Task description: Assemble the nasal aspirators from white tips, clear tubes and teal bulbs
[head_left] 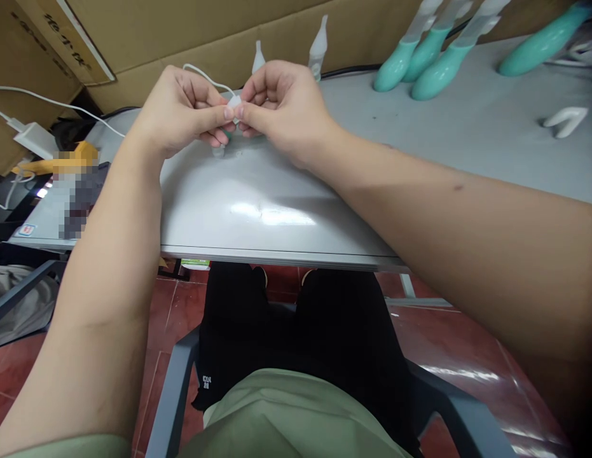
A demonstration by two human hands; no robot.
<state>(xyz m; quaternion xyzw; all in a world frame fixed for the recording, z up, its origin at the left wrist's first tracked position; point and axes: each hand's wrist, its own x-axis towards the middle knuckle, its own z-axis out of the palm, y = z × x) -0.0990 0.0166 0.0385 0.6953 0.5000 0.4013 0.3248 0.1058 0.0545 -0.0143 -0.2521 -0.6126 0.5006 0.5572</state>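
Observation:
Both hands meet over the grey table near its back. My left hand pinches a small white piece between thumb and fingers. My right hand pinches the same piece from the other side. A white cable runs up to it from behind my left hand; whether it joins the piece I cannot tell. Just under my left fingers is a small clear part, with a bit of teal above it, partly covered. Behind the hands stand a translucent pointed nozzle and a second nozzle, its lower part hidden.
Several teal bulbs with clear tubes, one here, lie at the back right. A white bent part rests on the right of the table. At left are a white charger and a yellow object. Cardboard walls the back.

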